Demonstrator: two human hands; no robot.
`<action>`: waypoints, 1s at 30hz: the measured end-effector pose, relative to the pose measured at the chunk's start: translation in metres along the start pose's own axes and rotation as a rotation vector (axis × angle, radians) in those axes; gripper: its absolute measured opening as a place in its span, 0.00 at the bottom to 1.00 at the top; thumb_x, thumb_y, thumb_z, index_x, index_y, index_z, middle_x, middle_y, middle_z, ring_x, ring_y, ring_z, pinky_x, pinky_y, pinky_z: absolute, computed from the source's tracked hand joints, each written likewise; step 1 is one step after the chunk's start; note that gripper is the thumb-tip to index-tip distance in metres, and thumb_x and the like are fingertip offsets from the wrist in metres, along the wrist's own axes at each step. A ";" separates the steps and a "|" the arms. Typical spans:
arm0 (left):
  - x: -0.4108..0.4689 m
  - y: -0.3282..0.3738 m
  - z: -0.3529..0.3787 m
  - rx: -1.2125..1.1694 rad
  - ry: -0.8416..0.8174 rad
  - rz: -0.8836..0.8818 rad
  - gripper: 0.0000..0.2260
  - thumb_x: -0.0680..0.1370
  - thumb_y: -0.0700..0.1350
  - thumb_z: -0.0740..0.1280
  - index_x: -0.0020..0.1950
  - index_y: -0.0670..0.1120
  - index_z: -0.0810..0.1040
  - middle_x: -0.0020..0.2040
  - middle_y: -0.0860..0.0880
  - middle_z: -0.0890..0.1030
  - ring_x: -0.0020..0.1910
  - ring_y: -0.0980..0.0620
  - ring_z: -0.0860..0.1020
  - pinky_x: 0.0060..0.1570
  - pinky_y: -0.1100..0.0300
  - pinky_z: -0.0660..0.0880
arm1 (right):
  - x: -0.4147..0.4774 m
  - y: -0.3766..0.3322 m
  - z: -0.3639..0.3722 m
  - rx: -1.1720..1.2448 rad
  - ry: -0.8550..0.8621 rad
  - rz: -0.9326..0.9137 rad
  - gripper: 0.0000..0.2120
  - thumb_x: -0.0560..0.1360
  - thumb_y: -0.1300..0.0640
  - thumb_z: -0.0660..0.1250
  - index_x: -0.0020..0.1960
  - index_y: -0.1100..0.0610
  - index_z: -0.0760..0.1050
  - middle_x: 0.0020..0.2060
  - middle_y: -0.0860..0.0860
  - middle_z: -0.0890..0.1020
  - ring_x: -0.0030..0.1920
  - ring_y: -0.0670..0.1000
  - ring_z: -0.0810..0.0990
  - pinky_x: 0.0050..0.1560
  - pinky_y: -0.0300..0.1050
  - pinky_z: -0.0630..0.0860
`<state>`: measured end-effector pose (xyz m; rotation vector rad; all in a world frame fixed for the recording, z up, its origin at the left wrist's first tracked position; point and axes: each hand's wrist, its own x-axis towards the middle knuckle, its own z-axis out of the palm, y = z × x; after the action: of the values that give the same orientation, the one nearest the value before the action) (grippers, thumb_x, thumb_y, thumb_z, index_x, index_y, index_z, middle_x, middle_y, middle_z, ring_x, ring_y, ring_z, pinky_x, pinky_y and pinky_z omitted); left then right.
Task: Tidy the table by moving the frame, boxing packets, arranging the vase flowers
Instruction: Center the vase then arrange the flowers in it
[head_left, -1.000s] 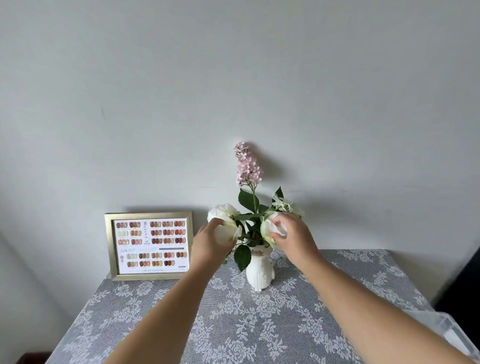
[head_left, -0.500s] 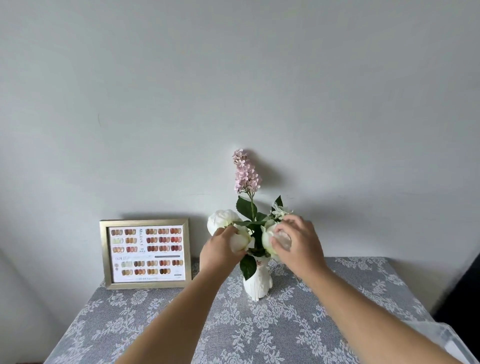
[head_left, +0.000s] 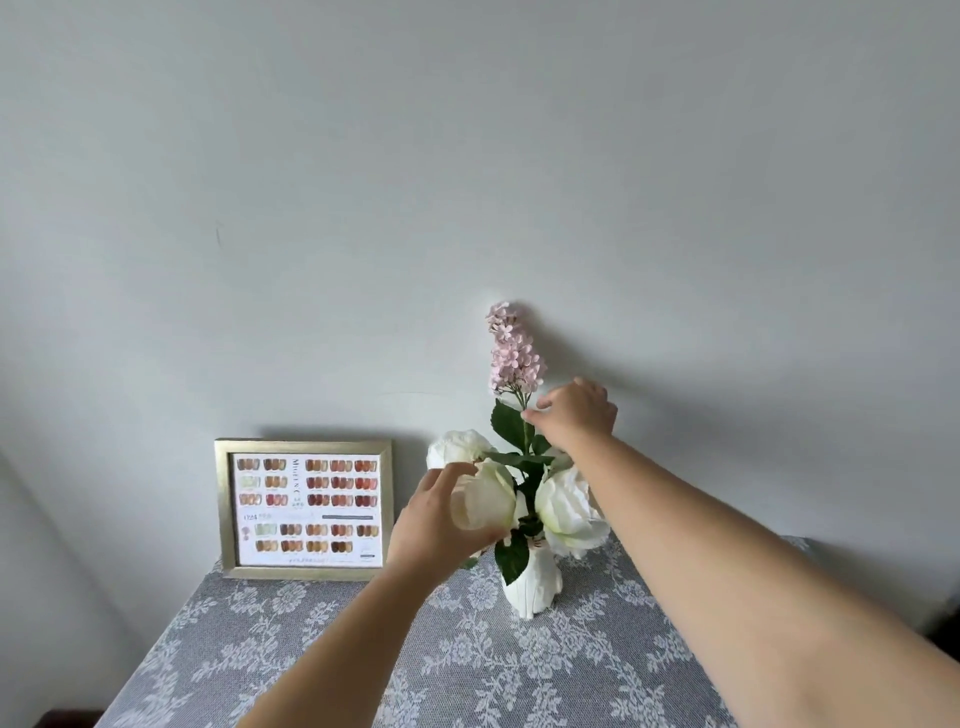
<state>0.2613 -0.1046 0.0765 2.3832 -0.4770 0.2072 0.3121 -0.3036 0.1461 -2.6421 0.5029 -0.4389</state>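
A white vase (head_left: 535, 582) stands near the back of the table, holding several white blooms, green leaves and a tall pink flower spike (head_left: 511, 353). My left hand (head_left: 436, 525) cups a white bloom (head_left: 488, 499) on the vase's left side. My right hand (head_left: 576, 413) is higher, its fingertips pinching the pink spike's stem just under the blossoms. A gold frame (head_left: 304, 509) showing a colour swatch card leans upright against the wall, left of the vase. No packets or box are in view.
The table wears a grey lace cloth (head_left: 363, 649) and sits against a plain white wall. A dark object shows at the far right edge (head_left: 948, 623).
My right hand has left the right-hand white bloom and risen to the pink spike's stem. My left hand stays on the left bloom. The view has shifted slightly.
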 end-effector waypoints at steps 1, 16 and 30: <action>0.000 -0.002 0.000 -0.008 0.000 0.009 0.33 0.57 0.67 0.71 0.59 0.60 0.67 0.57 0.56 0.74 0.45 0.57 0.75 0.37 0.62 0.77 | 0.005 -0.001 0.004 0.008 -0.025 0.018 0.15 0.69 0.42 0.69 0.52 0.47 0.80 0.68 0.53 0.68 0.68 0.56 0.62 0.65 0.50 0.62; 0.001 0.003 0.006 -0.029 0.053 -0.004 0.25 0.61 0.63 0.72 0.55 0.59 0.71 0.52 0.60 0.75 0.43 0.57 0.77 0.39 0.58 0.78 | 0.012 0.004 0.014 0.234 -0.109 0.088 0.07 0.64 0.51 0.76 0.37 0.51 0.79 0.67 0.46 0.71 0.72 0.51 0.57 0.69 0.56 0.54; 0.002 0.012 0.008 0.012 0.060 -0.030 0.25 0.62 0.63 0.71 0.56 0.59 0.70 0.54 0.57 0.75 0.42 0.56 0.77 0.40 0.55 0.79 | 0.006 0.020 0.026 0.094 -0.265 0.018 0.15 0.63 0.46 0.76 0.44 0.53 0.79 0.70 0.45 0.66 0.72 0.51 0.57 0.70 0.58 0.51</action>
<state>0.2586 -0.1185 0.0785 2.3867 -0.4125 0.2678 0.3211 -0.3147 0.1162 -2.5510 0.4104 -0.1008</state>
